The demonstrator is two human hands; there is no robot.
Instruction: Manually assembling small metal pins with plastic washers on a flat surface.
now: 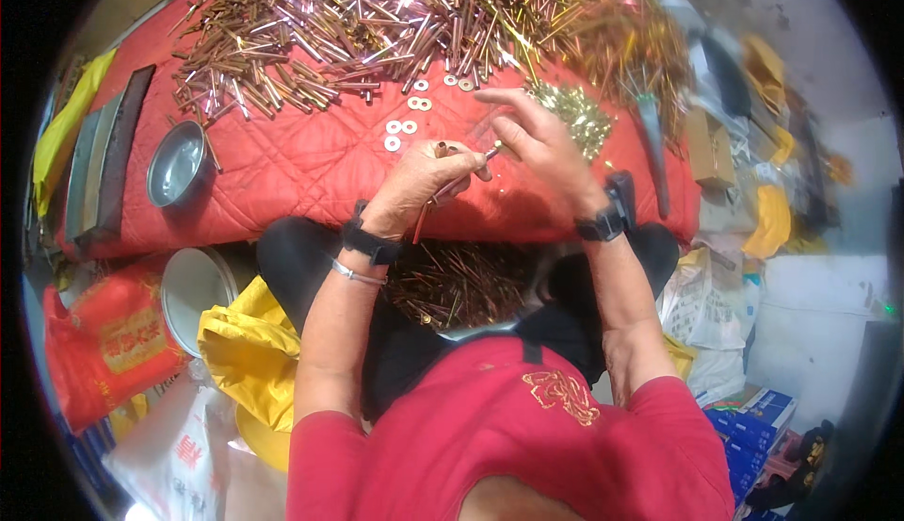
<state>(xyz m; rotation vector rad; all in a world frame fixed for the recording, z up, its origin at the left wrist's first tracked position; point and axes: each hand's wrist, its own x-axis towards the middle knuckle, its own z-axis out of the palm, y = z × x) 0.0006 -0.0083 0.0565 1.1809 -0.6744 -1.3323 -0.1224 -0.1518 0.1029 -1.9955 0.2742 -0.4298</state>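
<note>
1. Your left hand (428, 177) has its fingers closed around a thin copper-coloured metal rod (443, 187), over the red quilted cloth (311, 168).
2. Your right hand (537, 135) pinches what looks like the rod's tip, other fingers spread.
3. Flat metal washers (405, 116) lie just beyond, before the big heap of copper rods (377, 22).
4. A round steel bowl (179, 163) sits left.

The left hand (421, 182) covers most of the thin rods (443, 189) it grips; their count is indeterminate. Beside it, the right hand (532, 135) pinches an item too small to identify. Beyond that hand, the gold pile (573, 114) blurs.
</note>
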